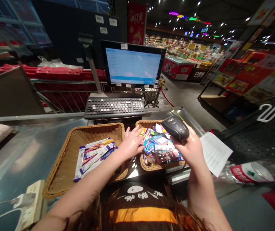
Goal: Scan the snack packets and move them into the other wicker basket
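Observation:
My right hand (190, 146) is wrapped round a black handheld barcode scanner (175, 127), whose head is over the right wicker basket (144, 164). Packed into that basket are many small colourful packets (162, 141). My left hand (133, 142) reaches to its left rim with fingers apart and nothing visible in them; the fingertips are close to the packets, and I cannot tell if they touch. Left of that hand, a larger wicker basket (62, 160) holds several slim white-and-purple packets (95, 157) lying loosely across one another.
Behind the baskets are a keyboard (115, 106) and a lit monitor (134, 65). A printed paper sheet (215, 152) and a plastic bottle with a red label (250, 171) lie at the right. At the lower left is a power strip (33, 202) with plugged cables.

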`<state>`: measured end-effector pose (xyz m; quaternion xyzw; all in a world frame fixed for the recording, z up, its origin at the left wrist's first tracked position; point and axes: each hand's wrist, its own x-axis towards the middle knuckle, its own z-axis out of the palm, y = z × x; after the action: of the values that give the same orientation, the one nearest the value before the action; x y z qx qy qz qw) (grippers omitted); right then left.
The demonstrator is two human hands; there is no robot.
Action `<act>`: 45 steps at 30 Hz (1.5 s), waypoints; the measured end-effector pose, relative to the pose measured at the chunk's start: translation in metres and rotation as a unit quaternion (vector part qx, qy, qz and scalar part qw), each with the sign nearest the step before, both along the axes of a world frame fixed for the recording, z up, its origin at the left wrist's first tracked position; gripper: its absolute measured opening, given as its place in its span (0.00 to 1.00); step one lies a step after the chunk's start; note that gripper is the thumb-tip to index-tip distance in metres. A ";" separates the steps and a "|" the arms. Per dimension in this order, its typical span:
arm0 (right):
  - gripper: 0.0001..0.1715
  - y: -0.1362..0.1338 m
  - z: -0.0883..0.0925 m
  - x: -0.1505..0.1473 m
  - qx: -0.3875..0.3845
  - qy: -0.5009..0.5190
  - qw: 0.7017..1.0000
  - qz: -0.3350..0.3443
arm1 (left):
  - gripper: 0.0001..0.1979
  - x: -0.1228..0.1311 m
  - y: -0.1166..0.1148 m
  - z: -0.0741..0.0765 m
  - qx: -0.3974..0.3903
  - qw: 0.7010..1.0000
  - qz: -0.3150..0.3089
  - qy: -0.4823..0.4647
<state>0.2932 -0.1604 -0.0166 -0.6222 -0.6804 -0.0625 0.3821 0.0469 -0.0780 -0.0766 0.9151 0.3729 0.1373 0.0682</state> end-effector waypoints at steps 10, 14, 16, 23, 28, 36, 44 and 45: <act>0.25 -0.012 -0.003 0.044 0.031 0.005 0.999 -0.042 | 0.22 0.108 0.009 -0.027 0.039 0.988 -0.139 0.053; 0.25 -0.013 -0.007 0.055 0.020 0.019 0.998 -0.051 | 0.27 0.126 0.016 -0.041 0.035 0.985 -0.149 0.083; 0.25 -0.013 -0.009 0.058 0.014 0.027 0.998 -0.052 | 0.26 0.131 0.020 -0.047 0.026 0.983 -0.157 0.097; 0.27 -0.012 -0.015 0.066 -0.001 0.056 0.997 -0.054 | 0.08 0.141 0.026 -0.049 0.005 0.977 -0.171 0.128; 0.28 -0.011 -0.014 0.066 -0.005 0.066 0.996 -0.053 | 0.07 0.144 0.024 -0.047 0.009 0.970 -0.200 0.137; 0.27 -0.012 -0.013 0.065 -0.001 0.067 0.996 -0.055 | 0.08 0.151 0.022 -0.051 -0.032 0.977 -0.181 0.111; 0.25 -0.015 -0.012 0.064 0.000 0.055 0.997 -0.050 | 0.04 0.109 0.032 -0.020 0.042 0.990 -0.136 0.020; 0.25 -0.014 -0.012 0.063 0.001 0.056 0.997 -0.047 | 0.04 0.102 0.033 -0.015 0.052 0.990 -0.133 0.008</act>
<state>0.3558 -0.1741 -0.0289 -0.6552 -0.6282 -0.0463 0.4170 0.1484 -0.0450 -0.0918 0.9600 0.2409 0.1386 0.0350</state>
